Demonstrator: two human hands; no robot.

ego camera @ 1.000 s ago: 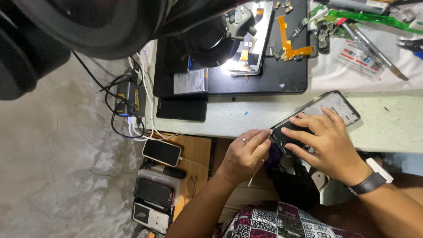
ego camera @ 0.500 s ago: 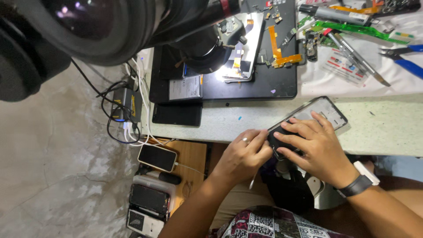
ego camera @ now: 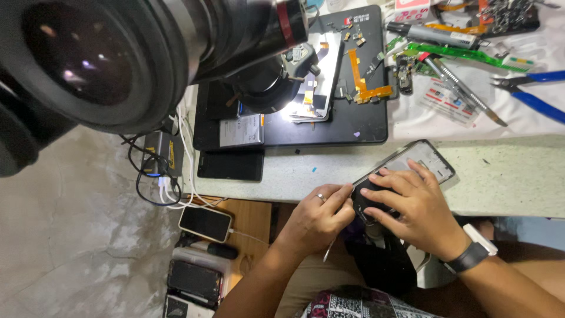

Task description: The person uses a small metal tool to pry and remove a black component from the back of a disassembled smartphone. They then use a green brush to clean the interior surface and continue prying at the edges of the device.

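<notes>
**Hands work a phone frame at the tabletop edge**

Since the earlier frames the view has swung so that the black microscope eyepiece [ego camera: 88, 65] fills more of the upper left, while both hands and the phone have kept their place at the front edge. Beneath them runs the pale tabletop [ego camera: 518, 176], and on it lies a black work mat [ego camera: 347, 121] with a lit phone part [ego camera: 312, 88] under the lens and an orange flex cable [ego camera: 360, 79] beside it. Blue-handled pliers [ego camera: 532, 88] rest far right on a white cloth.

The opened phone frame [ego camera: 412, 162] lies tilted across the tabletop's front edge. The right hand [ego camera: 415, 209], a dark watch on its wrist, presses down on the frame's lower end with fingers spread flat. The left hand [ego camera: 318, 218], wearing a ring, has its fingers pinched together on a thin tool [ego camera: 331, 247], whose tip is hidden where it meets the frame's corner.

On the floor below, a small phone [ego camera: 205, 224] lies plugged into a white cable.
</notes>
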